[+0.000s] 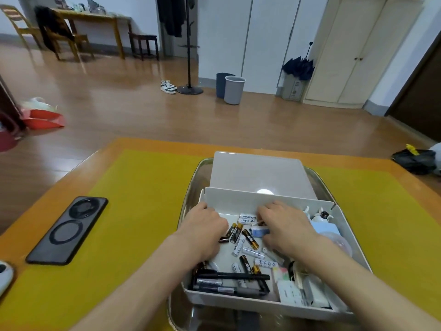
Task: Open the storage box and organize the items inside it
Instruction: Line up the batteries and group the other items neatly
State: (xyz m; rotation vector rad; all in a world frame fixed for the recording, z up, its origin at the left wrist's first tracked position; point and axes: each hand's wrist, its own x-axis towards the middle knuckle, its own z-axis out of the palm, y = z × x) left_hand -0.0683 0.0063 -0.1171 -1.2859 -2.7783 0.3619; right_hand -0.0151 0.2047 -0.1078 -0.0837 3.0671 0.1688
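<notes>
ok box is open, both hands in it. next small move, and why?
Probably gather the loose batteries into one cluster. The storage box is open, its lid behind it, and the batteries lie scattered at all angles between the left hand and right hand, while the pens already lie together near the front wall.

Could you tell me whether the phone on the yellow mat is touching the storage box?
Apart. The head view shows the phone lying well left of the storage box, with a wide strip of bare yellow mat between them.
</notes>
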